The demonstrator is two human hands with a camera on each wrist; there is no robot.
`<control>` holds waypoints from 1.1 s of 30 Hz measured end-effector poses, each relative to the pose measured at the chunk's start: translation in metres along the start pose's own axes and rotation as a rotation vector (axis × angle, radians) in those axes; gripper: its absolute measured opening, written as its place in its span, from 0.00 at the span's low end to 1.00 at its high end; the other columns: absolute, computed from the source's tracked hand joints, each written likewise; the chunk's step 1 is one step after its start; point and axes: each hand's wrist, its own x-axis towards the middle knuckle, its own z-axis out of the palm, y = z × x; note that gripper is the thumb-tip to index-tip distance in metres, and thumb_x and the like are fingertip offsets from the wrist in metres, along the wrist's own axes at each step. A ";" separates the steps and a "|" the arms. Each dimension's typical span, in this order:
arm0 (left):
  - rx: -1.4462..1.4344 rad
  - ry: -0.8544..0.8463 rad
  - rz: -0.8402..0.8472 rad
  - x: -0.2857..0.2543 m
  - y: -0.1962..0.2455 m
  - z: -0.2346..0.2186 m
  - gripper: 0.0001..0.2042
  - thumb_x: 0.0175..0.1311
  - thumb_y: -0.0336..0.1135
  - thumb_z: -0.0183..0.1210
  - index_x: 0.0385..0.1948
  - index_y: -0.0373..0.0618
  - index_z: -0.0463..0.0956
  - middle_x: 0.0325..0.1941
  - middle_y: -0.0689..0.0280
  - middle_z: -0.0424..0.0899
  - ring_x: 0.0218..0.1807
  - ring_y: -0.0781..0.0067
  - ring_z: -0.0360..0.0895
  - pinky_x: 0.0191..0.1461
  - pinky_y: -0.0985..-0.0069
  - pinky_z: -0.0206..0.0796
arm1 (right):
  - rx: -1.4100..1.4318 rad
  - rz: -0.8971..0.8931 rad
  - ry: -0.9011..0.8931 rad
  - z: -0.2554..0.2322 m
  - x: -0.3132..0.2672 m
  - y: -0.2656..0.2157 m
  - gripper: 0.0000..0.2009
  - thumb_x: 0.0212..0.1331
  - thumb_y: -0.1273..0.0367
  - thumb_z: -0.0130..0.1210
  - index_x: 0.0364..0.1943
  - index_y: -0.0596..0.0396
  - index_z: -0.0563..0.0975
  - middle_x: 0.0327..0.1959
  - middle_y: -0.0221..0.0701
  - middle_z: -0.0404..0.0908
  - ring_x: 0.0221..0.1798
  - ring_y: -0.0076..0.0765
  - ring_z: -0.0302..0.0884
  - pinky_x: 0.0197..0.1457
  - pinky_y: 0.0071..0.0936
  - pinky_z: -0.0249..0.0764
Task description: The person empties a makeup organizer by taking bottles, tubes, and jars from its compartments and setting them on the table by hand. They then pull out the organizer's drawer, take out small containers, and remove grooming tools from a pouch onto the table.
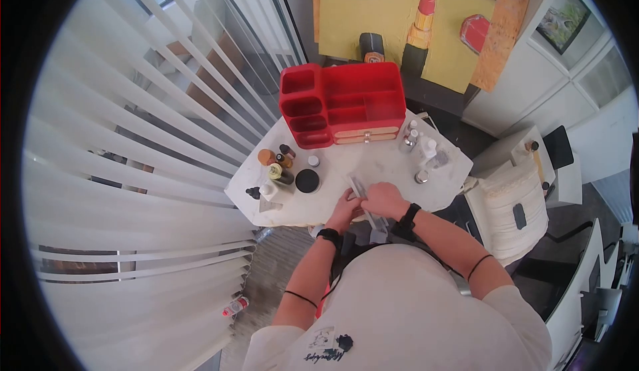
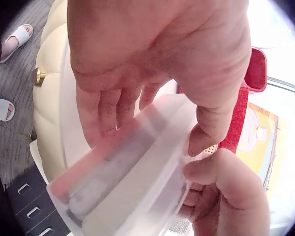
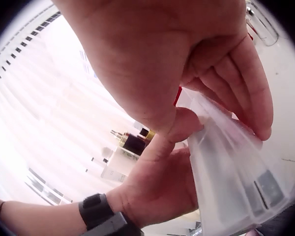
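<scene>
A translucent plastic pouch or folder with several layers (image 2: 137, 172) is held between both hands near the table's front edge. My left hand (image 1: 344, 210) (image 2: 162, 54) grips one side, fingers behind it and thumb in front. Opposite it, my right hand (image 1: 386, 201) (image 3: 226, 64) pinches the upper edge between thumb and fingers, the two thumbs close together. Pale and dark shapes show through the plastic (image 3: 236, 182); what they are I cannot tell.
A red organizer (image 1: 366, 98) stands at the table's back. Several bottles (image 1: 279, 173) and a black round lid (image 1: 307, 181) are on the left, silver and white bottles (image 1: 409, 141) on the right. A small jar (image 1: 421, 177) sits near the right edge of the white table (image 1: 333, 201).
</scene>
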 end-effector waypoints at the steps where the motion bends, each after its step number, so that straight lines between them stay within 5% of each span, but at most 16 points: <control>1: -0.003 0.003 -0.005 0.000 -0.003 -0.002 0.35 0.68 0.39 0.65 0.74 0.45 0.61 0.60 0.61 0.82 0.58 0.66 0.83 0.64 0.62 0.75 | 0.002 0.000 -0.006 -0.007 -0.003 -0.001 0.19 0.54 0.56 0.59 0.31 0.60 0.87 0.33 0.48 0.88 0.41 0.59 0.88 0.47 0.49 0.84; 4: -0.143 -0.117 0.056 0.005 0.002 -0.010 0.33 0.69 0.40 0.63 0.74 0.46 0.62 0.63 0.61 0.80 0.62 0.63 0.80 0.69 0.59 0.71 | 0.094 0.096 -0.011 -0.020 -0.006 0.006 0.22 0.54 0.53 0.60 0.36 0.61 0.87 0.35 0.48 0.89 0.43 0.58 0.88 0.49 0.48 0.84; 7: -0.213 -0.245 0.027 0.005 0.009 -0.015 0.29 0.69 0.38 0.61 0.72 0.47 0.65 0.67 0.61 0.78 0.66 0.59 0.78 0.71 0.53 0.69 | 0.489 0.110 0.026 -0.015 -0.015 0.035 0.32 0.54 0.48 0.61 0.56 0.58 0.82 0.44 0.47 0.89 0.49 0.53 0.88 0.56 0.41 0.81; 8: -0.243 -0.259 0.033 0.005 0.010 -0.015 0.28 0.69 0.40 0.60 0.70 0.46 0.67 0.66 0.60 0.79 0.65 0.57 0.79 0.71 0.53 0.69 | 0.493 0.111 0.031 -0.013 -0.018 0.042 0.32 0.54 0.48 0.61 0.56 0.58 0.82 0.44 0.47 0.89 0.49 0.53 0.88 0.56 0.41 0.81; 11: -0.325 -0.284 0.022 0.012 0.006 -0.022 0.25 0.69 0.42 0.58 0.66 0.44 0.72 0.63 0.59 0.82 0.64 0.56 0.79 0.71 0.52 0.69 | 0.527 0.125 -0.048 0.009 -0.031 0.058 0.32 0.58 0.52 0.60 0.63 0.59 0.79 0.52 0.45 0.88 0.54 0.47 0.87 0.59 0.36 0.79; 13: -0.378 -0.292 0.010 0.017 0.005 -0.026 0.24 0.69 0.44 0.57 0.63 0.43 0.74 0.61 0.59 0.84 0.63 0.55 0.80 0.71 0.52 0.69 | 1.033 0.121 -0.121 0.018 -0.041 0.060 0.32 0.63 0.57 0.58 0.68 0.65 0.74 0.58 0.42 0.85 0.57 0.39 0.84 0.61 0.32 0.77; 16: -0.409 -0.341 -0.046 0.030 -0.003 -0.032 0.22 0.70 0.45 0.55 0.60 0.43 0.77 0.57 0.59 0.86 0.61 0.55 0.81 0.69 0.54 0.70 | 1.198 0.208 -0.143 0.015 -0.049 0.064 0.29 0.68 0.66 0.53 0.73 0.63 0.70 0.65 0.39 0.81 0.61 0.38 0.83 0.63 0.34 0.78; 19: -0.458 -0.305 -0.108 0.039 -0.003 -0.026 0.22 0.66 0.42 0.57 0.59 0.44 0.77 0.58 0.61 0.84 0.59 0.59 0.81 0.65 0.59 0.71 | 1.355 0.288 -0.144 0.001 -0.056 0.067 0.30 0.69 0.67 0.51 0.75 0.64 0.66 0.66 0.40 0.80 0.61 0.38 0.83 0.63 0.35 0.80; 24: -0.174 -0.050 -0.069 0.021 0.008 0.005 0.29 0.70 0.40 0.57 0.72 0.42 0.67 0.62 0.62 0.81 0.62 0.65 0.79 0.66 0.60 0.72 | 1.411 0.281 -0.085 -0.007 -0.062 0.079 0.30 0.69 0.70 0.48 0.76 0.61 0.65 0.65 0.39 0.80 0.59 0.38 0.83 0.62 0.37 0.81; 33: 0.156 -0.160 -0.057 -0.009 0.013 0.034 0.33 0.71 0.39 0.65 0.75 0.37 0.64 0.65 0.60 0.78 0.66 0.69 0.77 0.69 0.68 0.73 | 1.390 0.235 0.072 0.000 -0.060 0.080 0.27 0.67 0.73 0.50 0.72 0.57 0.72 0.63 0.35 0.80 0.57 0.35 0.82 0.62 0.34 0.80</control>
